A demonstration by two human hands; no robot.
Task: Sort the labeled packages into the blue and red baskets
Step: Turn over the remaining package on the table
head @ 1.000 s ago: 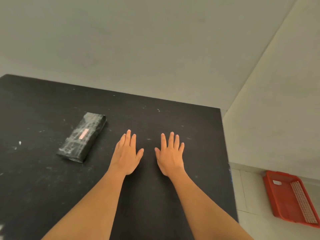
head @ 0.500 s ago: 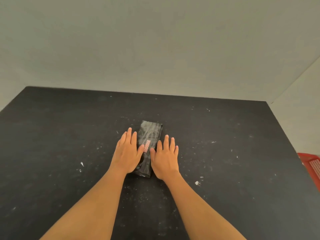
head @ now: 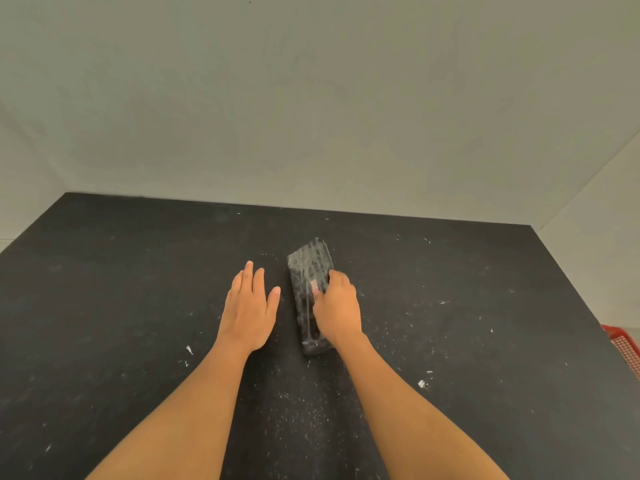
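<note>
A single package (head: 309, 271) lies flat on the black table (head: 450, 341), slightly right of centre, its long axis running away from the person with the far end tilted a little to the right. It is a long, narrow block wrapped in glossy black film; the wrap is wrinkled and throws pale, streaky reflections along its top face. A small label (head: 314, 285) with reddish print sits on the top face near mid-length; the print is too small to read.

The right hand (head: 337, 311) rests on the package, covering its near right portion. Its fingers curl over the right edge and the thumb presses on the top face beside the label, so the hand grips the package, which remains in contact with the table.

The left hand (head: 251, 306) lies palm down on the table, just left of the package and not touching it. Its fingers are extended and together, and it holds nothing.

The table surface is scuffed, with white flecks scattered across it, densest near the forearms. A corner of a red basket (head: 623, 344) shows at the right edge of the view, below table level and well apart from the package. A plain pale wall (head: 311, 98) stands behind the table.
</note>
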